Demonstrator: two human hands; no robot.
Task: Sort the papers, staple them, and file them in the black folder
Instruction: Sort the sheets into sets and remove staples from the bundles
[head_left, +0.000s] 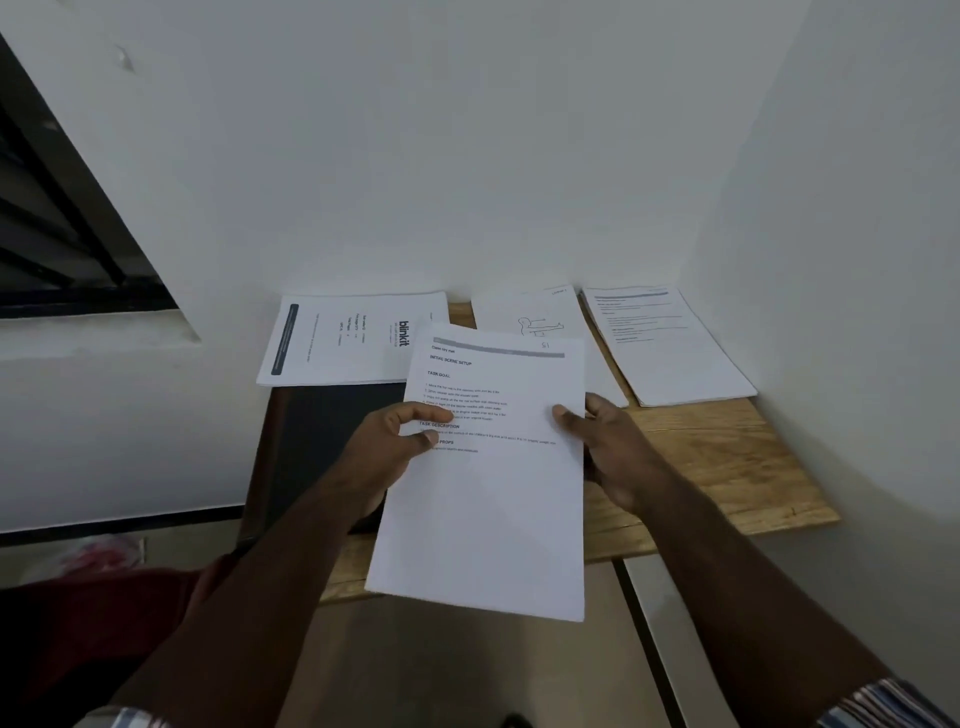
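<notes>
I hold a printed white sheet (488, 499) above the wooden table (717, 467). My left hand (387, 447) grips its left edge, thumb and fingers curled over the text. My right hand (608, 441) pinches the right edge, thumb on top. Three paper piles lie at the back: a "blinkit" page (343, 343) on the left, a sheet with a line drawing (540, 317) in the middle, a text stack (670, 348) on the right. The black folder (322, 431) lies flat at the table's left, partly under the blinkit page and my left arm.
White walls close in the table at the back and right. A dark barred window (57, 228) is set in the wall at the left. Tiled floor shows below the table's front edge. No stapler is visible.
</notes>
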